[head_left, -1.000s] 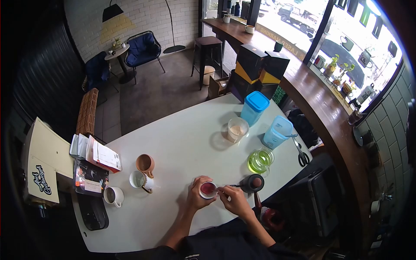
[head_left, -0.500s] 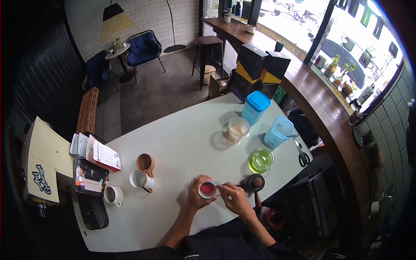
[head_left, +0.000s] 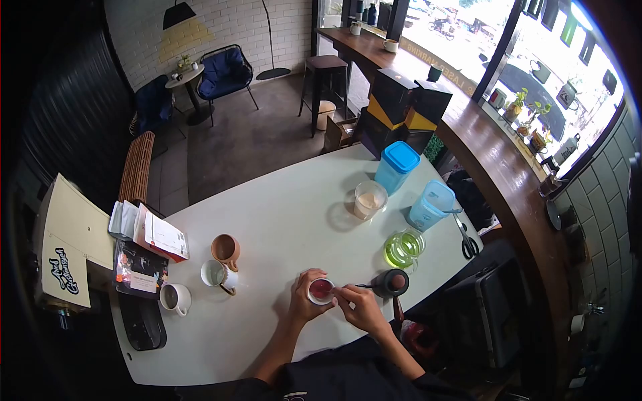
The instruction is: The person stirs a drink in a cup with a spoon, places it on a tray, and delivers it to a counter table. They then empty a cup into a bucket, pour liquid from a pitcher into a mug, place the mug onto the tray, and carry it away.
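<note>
My left hand (head_left: 309, 297) is wrapped round a small white cup (head_left: 320, 300) that holds a deep red liquid (head_left: 321, 289). Close against the cup's right side, my right hand (head_left: 359, 307) pinches a thin utensil, its dark handle (head_left: 364, 286) sticking out to the right; its other end, at the cup, is hard to make out. Just right of that hand sits a round black holder with a brown knob (head_left: 396, 282) and a wooden handle. A glass jug of green liquid (head_left: 403, 248) stands beyond it.
On the white table (head_left: 281, 234) stand a brown mug (head_left: 226, 248), two white mugs, a clear cup of beige powder (head_left: 367, 202), a blue lidded container (head_left: 397, 167) and an open blue tub (head_left: 430, 207). Scissors (head_left: 468, 242) lie at the right edge; papers (head_left: 164, 237) stand left.
My right hand has shifted slightly, and the utensil's dark handle now shows above its fingers. The red inside the cup looks darker. My left hand keeps its hold; the view has moved slightly.
</note>
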`<action>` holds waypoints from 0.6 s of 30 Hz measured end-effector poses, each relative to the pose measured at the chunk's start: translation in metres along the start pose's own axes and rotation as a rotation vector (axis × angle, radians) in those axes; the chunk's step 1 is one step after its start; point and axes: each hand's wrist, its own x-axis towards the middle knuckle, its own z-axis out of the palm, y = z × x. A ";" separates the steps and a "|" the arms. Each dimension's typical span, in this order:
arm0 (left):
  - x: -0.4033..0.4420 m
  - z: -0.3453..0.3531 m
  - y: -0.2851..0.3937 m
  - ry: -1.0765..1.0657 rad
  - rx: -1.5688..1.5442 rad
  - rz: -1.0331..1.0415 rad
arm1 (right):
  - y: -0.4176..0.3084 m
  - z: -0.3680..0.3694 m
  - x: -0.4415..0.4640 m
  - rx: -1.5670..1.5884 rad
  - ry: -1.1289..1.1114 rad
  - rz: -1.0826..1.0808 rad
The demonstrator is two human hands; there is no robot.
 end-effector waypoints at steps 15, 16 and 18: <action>-0.001 0.002 0.001 0.005 -0.033 -0.019 | -0.004 -0.003 -0.002 -0.133 0.074 -0.027; -0.001 0.002 0.001 0.006 -0.028 -0.028 | -0.002 -0.003 -0.002 -0.137 0.071 -0.043; -0.001 0.001 0.001 0.003 -0.036 -0.029 | -0.001 -0.001 -0.003 -0.139 0.070 -0.057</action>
